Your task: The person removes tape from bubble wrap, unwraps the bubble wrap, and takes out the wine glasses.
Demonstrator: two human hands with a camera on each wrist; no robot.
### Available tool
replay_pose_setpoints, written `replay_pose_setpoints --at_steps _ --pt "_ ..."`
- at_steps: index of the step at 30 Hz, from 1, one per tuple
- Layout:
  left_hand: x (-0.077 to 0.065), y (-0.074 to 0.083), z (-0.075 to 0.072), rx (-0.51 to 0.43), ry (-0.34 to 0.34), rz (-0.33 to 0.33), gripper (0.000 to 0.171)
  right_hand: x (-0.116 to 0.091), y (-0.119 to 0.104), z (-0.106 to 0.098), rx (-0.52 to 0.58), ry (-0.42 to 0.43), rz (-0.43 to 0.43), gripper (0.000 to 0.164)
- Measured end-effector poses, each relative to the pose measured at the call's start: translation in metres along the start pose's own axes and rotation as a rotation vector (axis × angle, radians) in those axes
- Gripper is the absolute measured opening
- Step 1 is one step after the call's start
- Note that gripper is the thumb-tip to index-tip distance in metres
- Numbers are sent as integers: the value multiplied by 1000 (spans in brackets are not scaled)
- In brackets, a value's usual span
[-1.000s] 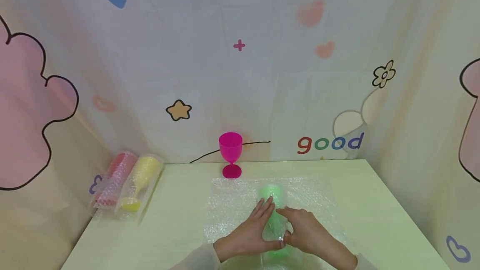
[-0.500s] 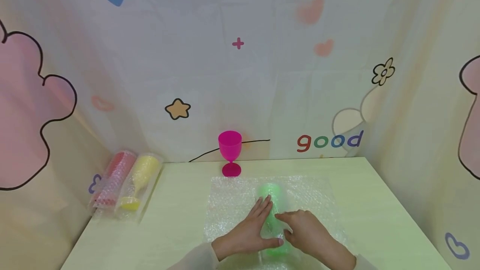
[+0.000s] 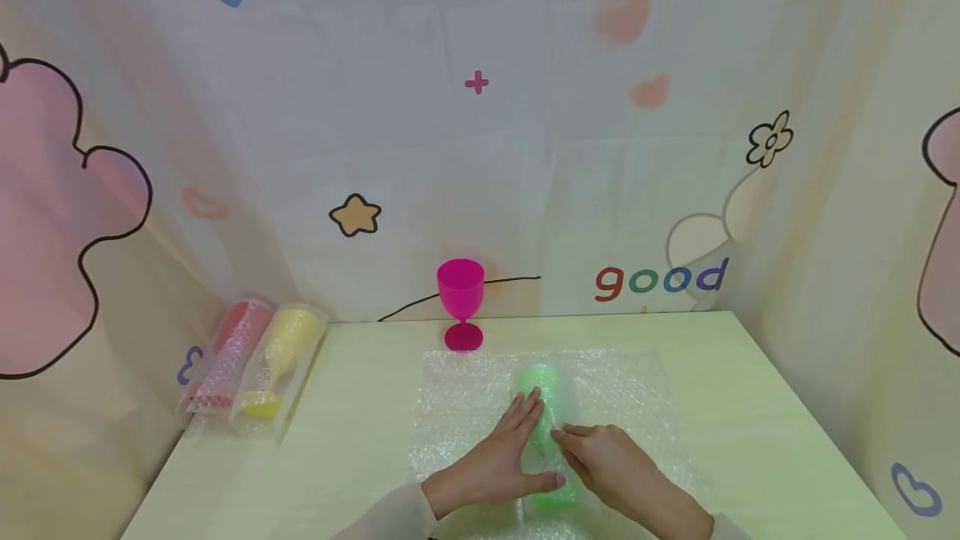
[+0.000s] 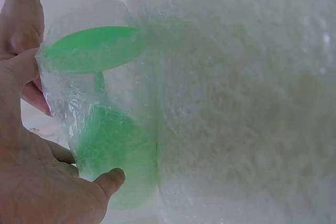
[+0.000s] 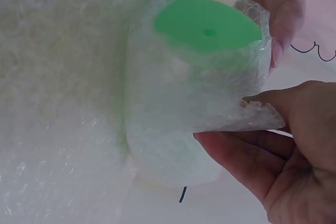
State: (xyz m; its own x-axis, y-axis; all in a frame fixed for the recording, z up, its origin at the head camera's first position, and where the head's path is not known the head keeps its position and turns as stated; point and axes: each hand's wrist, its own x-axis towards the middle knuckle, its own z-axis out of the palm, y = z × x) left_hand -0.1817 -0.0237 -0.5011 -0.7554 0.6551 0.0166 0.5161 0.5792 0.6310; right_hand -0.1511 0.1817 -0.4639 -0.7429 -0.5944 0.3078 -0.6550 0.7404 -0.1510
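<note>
A green plastic goblet (image 5: 207, 24) lies on its side in bubble wrap (image 3: 615, 382), its round foot toward the person. The sheet is spread under it, and a flap covers the goblet. My left hand (image 3: 491, 465) rests on the wrapped goblet, fingers straight along the bowl (image 4: 121, 145) and thumb out by the foot (image 4: 97, 48). From the other side my right hand (image 3: 618, 469) pinches the edge of the flap between thumb and finger; in the right wrist view that edge (image 5: 257, 116) sticks up between them.
Behind the sheet a bright pink goblet (image 3: 461, 294) stands upright near the back edge of the table (image 3: 360, 407). At the left edge lie a red wrapped goblet (image 3: 232, 352) and a yellow wrapped goblet (image 3: 281, 361) side by side. A printed curtain (image 3: 405, 107) hangs around the table.
My right thumb and forefinger, spread apart earlier, have come together on the flap's edge, and that hand has shifted slightly toward the person. My left hand stays in place on the goblet.
</note>
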Motion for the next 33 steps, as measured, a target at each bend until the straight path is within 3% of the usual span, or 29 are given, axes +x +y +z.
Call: replay_pose_setpoints --at_steps 13,25,29,33 --pt "0 2 -1 -42 3 7 100 -2 8 0 142 32 10 22" --pt "0 -1 -1 -68 -5 6 101 -6 19 2 434 24 201 22" --pt "0 -1 -1 -77 -12 1 100 -8 23 5 469 22 249 23" --pt "1 0 -2 -51 4 -1 96 -7 21 3 437 31 241 20"
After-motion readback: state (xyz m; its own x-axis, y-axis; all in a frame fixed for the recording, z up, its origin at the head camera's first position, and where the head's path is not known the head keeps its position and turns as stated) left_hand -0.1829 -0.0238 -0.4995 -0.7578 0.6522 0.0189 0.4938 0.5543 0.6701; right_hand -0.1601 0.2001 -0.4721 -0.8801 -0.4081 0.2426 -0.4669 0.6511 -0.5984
